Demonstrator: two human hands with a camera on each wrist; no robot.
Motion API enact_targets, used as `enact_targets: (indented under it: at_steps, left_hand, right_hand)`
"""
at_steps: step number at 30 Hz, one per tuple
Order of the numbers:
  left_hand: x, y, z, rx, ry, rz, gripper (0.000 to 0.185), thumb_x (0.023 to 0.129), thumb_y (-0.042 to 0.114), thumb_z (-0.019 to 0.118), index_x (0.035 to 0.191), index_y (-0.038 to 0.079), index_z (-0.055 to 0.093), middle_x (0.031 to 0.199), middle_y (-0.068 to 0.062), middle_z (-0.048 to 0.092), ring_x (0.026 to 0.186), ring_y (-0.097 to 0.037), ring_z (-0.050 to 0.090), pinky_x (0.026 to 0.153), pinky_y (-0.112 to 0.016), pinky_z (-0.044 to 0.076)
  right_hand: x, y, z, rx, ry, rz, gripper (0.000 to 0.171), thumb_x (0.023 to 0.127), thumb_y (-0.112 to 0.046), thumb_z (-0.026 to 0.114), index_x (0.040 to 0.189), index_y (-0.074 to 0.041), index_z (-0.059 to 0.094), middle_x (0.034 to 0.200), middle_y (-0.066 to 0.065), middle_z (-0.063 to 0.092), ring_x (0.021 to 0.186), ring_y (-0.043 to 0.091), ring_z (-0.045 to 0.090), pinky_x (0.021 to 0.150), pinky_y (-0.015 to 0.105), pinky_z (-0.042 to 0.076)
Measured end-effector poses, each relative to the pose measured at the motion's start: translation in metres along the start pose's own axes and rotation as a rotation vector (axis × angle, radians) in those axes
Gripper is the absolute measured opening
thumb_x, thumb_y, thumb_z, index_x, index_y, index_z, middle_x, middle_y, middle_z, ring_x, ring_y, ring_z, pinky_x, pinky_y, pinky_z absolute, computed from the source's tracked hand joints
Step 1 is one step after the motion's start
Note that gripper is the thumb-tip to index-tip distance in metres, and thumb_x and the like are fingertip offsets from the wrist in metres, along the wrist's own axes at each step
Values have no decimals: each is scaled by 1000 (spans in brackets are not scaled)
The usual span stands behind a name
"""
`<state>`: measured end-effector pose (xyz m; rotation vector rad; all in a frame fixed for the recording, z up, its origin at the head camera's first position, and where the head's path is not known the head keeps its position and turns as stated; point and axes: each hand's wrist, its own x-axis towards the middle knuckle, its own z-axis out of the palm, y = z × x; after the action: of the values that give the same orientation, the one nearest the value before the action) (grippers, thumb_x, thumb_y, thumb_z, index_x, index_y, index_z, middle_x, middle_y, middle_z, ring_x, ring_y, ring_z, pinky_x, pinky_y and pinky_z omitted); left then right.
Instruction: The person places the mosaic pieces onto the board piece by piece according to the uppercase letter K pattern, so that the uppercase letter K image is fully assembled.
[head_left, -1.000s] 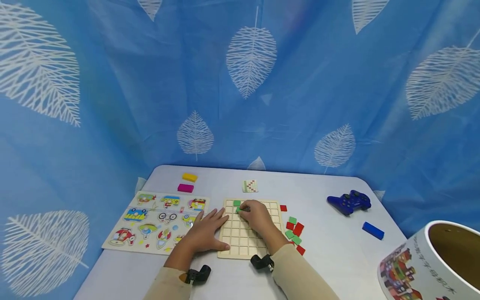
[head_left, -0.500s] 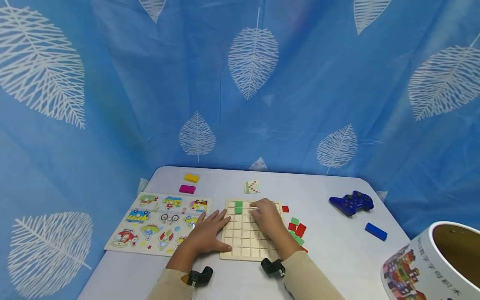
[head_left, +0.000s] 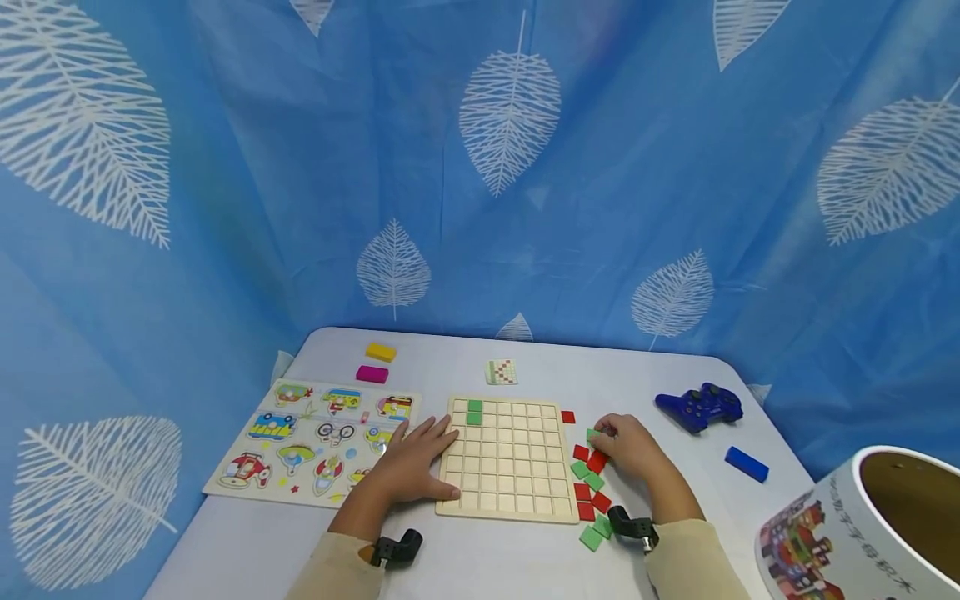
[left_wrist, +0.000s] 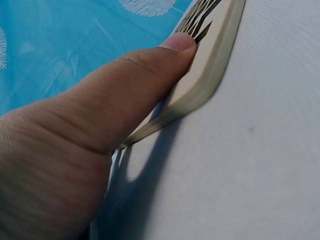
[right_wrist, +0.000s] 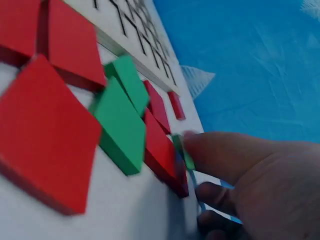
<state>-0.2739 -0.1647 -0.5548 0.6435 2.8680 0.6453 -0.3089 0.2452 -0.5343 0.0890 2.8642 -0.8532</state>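
A wooden grid board point(head_left: 504, 483) lies on the table with two green tiles point(head_left: 475, 412) set in its upper left cells. My left hand point(head_left: 412, 467) rests spread over the board's left edge, its thumb point(left_wrist: 150, 70) on the near corner. To the right of the board, my right hand point(head_left: 632, 446) has thumb and fingers at a green tile point(head_left: 592, 434). In the right wrist view the thumb presses on this green tile point(right_wrist: 184, 151), with the fingers bent on its other side. A red tile point(right_wrist: 162, 152) lies right beside it.
Loose red tiles point(head_left: 584, 492) and green tiles point(head_left: 591, 538) lie along the board's right side. A pattern card point(head_left: 501, 372) is behind the board. At left is a picture puzzle point(head_left: 307, 442); at right, a game controller point(head_left: 699, 407), a blue block point(head_left: 746, 464) and a white bucket point(head_left: 817, 533).
My right hand has moved from the board's upper cells right to the loose tiles, leaving a second green tile in the grid below the first. The left hand stays in place.
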Motion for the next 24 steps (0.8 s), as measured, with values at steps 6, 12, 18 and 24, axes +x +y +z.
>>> enact_targets:
  at_steps: [6, 12, 18, 24]
  left_hand:
    - [1, -1, 1, 8, 8, -6, 106, 73, 76, 79, 160, 24, 46, 173, -1, 28, 162, -32, 21, 128, -66, 7]
    - [2, -4, 6, 5, -6, -2, 107, 74, 78, 77, 161, 25, 45, 174, 0, 27, 162, -31, 20, 128, -67, 7]
    - [2, -4, 5, 3, -2, 9, 107, 73, 77, 78, 160, 25, 45, 174, 0, 27, 162, -31, 21, 128, -67, 7]
    - [3, -4, 6, 21, -10, 8, 107, 73, 79, 76, 161, 25, 45, 174, 1, 27, 162, -31, 22, 128, -66, 8]
  right_hand:
    - [1, -4, 1, -18, 16, -42, 28, 96, -18, 70, 122, -6, 70, 126, 18, 64, 115, 35, 58, 110, 63, 47]
    - [4, -23, 12, -107, 148, -6, 33, 97, -22, 71, 123, -2, 71, 123, 18, 69, 106, 33, 62, 105, 60, 52]
    - [-3, -72, 35, 73, 159, -101, 29, 97, -26, 73, 118, -6, 74, 114, 12, 72, 94, 27, 68, 82, 47, 60]
    - [-9, -139, 83, 17, 56, -286, 21, 96, -24, 75, 112, -10, 76, 106, 3, 73, 96, 18, 66, 85, 43, 59]
